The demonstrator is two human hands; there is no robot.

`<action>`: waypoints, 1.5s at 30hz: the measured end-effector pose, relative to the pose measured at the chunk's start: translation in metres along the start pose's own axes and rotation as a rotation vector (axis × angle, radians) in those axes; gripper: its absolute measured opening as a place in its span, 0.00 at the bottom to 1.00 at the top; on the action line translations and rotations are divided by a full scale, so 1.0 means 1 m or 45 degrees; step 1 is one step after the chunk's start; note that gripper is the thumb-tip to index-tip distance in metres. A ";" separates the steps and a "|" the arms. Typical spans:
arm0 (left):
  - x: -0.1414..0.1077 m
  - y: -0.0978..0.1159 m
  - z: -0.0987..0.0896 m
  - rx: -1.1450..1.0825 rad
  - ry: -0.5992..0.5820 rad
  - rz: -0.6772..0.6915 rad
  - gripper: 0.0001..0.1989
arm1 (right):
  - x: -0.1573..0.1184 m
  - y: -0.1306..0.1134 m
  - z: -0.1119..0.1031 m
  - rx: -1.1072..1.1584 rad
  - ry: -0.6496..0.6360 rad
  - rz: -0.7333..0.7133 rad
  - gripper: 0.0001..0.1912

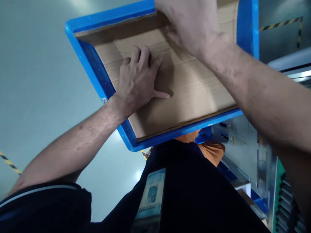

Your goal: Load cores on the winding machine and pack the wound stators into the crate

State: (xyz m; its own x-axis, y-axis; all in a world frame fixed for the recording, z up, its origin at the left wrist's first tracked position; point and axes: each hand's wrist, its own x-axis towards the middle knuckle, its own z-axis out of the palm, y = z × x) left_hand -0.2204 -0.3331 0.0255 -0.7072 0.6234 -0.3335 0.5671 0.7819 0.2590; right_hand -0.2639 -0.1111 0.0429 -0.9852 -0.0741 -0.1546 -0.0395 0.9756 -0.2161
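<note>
A blue plastic crate [88, 72] lined with brown cardboard [194, 87] fills the upper middle, tilted in view. My left hand [138, 76] rests on the liner toward the crate's left side, fingers bent but apart and thumb stretched out to the right. Nothing is held in it. Across the far rim lies my right hand [191, 24], its thumb inside over the cardboard. The upper part of that hand leaves the frame, and its fingers are mostly hidden. Along the far side the liner stands up against the crate wall.
A badge [152, 194] hangs against my dark clothing. Below the crate's near edge, orange and blue material [211, 150] shows. Grey cabinets [239, 136] and a roller conveyor [288, 200] stand at right. Yellow-black tape [282, 24] marks the floor.
</note>
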 end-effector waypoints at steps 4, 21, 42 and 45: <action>0.008 -0.003 0.004 0.003 -0.026 -0.011 0.57 | -0.043 0.055 0.041 -0.188 0.146 -0.287 0.48; 0.030 -0.013 -0.010 -0.045 0.168 0.029 0.26 | -0.067 0.122 0.095 0.141 0.154 -0.143 0.52; 0.068 -0.004 0.003 0.252 0.141 -0.044 0.71 | -0.036 0.135 0.121 0.206 0.484 0.162 0.50; 0.063 -0.001 0.008 0.165 0.169 -0.066 0.72 | -0.038 0.147 0.114 0.128 0.362 0.171 0.52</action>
State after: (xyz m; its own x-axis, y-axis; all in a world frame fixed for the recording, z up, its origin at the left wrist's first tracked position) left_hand -0.2623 -0.2948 -0.0031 -0.7817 0.5842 -0.2184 0.5719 0.8111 0.1226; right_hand -0.2134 0.0112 -0.0931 -0.9881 0.1286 0.0839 0.0970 0.9462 -0.3086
